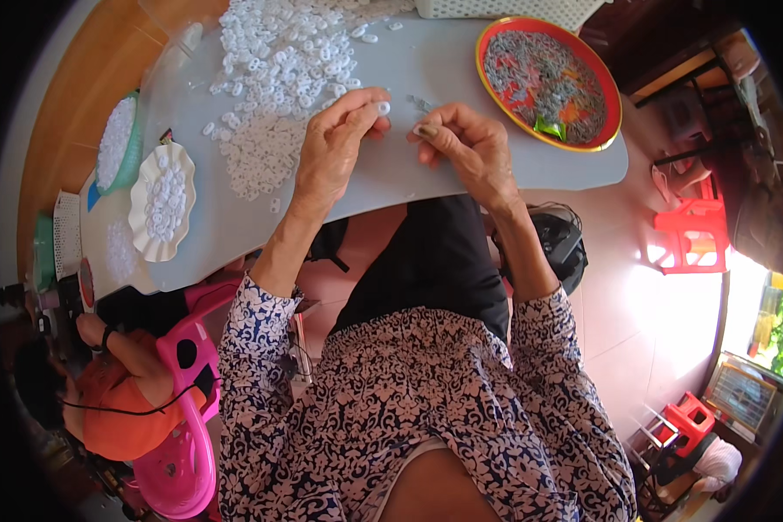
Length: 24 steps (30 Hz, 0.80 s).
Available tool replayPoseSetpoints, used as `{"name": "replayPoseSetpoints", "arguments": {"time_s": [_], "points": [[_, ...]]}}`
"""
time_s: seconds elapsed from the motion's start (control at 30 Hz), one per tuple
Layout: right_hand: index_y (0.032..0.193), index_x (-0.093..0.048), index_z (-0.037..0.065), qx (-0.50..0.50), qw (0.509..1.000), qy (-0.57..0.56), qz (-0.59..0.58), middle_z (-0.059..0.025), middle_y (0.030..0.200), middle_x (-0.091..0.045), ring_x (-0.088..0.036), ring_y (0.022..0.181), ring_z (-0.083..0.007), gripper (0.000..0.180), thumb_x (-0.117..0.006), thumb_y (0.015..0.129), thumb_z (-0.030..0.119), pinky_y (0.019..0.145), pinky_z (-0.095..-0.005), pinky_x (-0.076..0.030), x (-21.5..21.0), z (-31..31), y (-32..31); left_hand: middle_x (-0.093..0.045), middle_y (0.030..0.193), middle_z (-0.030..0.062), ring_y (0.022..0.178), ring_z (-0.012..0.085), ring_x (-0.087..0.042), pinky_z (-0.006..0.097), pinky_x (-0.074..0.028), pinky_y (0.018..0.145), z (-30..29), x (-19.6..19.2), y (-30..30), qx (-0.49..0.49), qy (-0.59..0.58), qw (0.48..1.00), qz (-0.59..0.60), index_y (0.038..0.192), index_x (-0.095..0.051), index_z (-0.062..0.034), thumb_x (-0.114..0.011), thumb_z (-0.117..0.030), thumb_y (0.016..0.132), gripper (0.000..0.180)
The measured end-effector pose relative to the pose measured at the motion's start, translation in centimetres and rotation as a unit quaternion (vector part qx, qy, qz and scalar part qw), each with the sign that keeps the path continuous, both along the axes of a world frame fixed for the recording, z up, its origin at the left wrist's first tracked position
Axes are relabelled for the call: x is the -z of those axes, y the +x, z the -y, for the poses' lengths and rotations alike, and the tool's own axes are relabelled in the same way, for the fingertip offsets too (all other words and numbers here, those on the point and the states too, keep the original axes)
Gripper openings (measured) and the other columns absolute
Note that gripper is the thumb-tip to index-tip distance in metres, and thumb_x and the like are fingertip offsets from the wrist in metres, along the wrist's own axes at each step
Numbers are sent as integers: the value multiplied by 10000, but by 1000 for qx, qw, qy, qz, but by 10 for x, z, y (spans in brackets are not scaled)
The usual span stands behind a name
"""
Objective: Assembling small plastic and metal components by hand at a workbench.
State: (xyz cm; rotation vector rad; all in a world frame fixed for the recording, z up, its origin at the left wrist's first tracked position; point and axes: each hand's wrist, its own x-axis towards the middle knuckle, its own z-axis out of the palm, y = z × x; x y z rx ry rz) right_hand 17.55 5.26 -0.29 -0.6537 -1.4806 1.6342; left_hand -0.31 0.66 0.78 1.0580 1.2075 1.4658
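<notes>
Over the front part of the grey table (383, 178), my left hand (332, 148) pinches a small white oval plastic piece (383, 109) between thumb and fingertips. My right hand (471, 150) is a short way to its right, with thumb and forefinger pressed together. Whatever lies between those fingertips is too small to make out. Just beyond the right hand, a few tiny grey pieces (419, 103) lie on the tabletop. A large heap of white oval plastic pieces with holes (287, 61) spreads behind my left hand, with flatter, smaller white pieces (257, 152) nearer me.
A red, yellow-rimmed round tray (616, 122) at the back right holds many small grey pieces and a green packet (550, 128). On the left stand a scalloped white dish (139, 217) and a green basket (134, 143) of white pieces. A person in orange (139, 400) sits lower left.
</notes>
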Motion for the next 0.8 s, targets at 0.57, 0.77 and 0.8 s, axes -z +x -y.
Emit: {"name": "replayPoseSetpoints", "arguments": {"time_s": [0.57,0.77,0.8], "points": [[975,-623,-21,17,998,40,-54,-27,792,-624,-569,698,-73,178,-601,898,138,651,-213,-490,7,-8,0,-614,826,5,762,54,-556,189,-442,681,0,9,23,0,86,990,-115,1037,-588,-25,-595,-78,872,173],[963,-617,-15,17,998,50,-25,-33,765,-624,-588,704,-85,170,-601,898,141,647,-221,-495,8,-9,3,-615,858,12,794,69,-561,186,-451,714,-7,17,20,8,85,994,62,1049,-593,-2,-606,-76,876,189],[962,-615,-12,14,998,48,-33,-34,761,-626,-591,706,-85,165,-601,897,139,643,-222,-496,9,-10,4,-615,859,12,802,74,-565,188,-455,727,-7,18,20,6,81,995,58,1059,-592,-1,-606,-76,876,198]]}}
